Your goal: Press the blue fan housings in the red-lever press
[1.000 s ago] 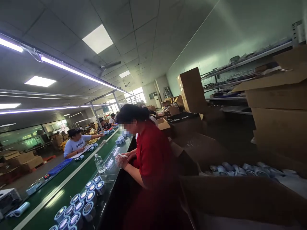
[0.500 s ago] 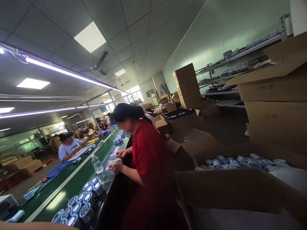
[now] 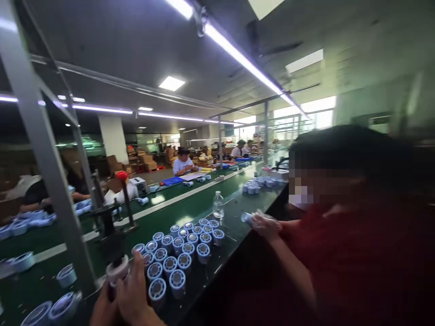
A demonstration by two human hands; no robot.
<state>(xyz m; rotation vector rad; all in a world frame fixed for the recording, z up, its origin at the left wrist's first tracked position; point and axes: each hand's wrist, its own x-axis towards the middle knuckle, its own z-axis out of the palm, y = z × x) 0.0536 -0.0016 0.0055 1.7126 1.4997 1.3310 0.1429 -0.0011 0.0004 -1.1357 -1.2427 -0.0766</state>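
Note:
At the lower left, my left hand (image 3: 104, 304) and my right hand (image 3: 132, 290) are closed around a white and pale blue round part (image 3: 117, 270). The part sits directly under the dark head of a hand press (image 3: 110, 235) with a red knob. My right thumb or finger points up beside the part. Just right of my hands, several pale blue cylinders (image 3: 177, 280) with dark slotted tops stand upright in rows on the dark table edge.
A person in red (image 3: 340, 253) at the right holds a pale blue piece. A clear bottle (image 3: 218, 207) stands behind the cylinders. A metal post (image 3: 50, 149) rises left of the press. More blue parts (image 3: 64, 305) lie at the lower left. Other people sit across the green belt (image 3: 163, 207).
The view has swung left and levelled, bringing the press and both my hands into sight. The neighbour's hands now hold a pale blue piece further forward.

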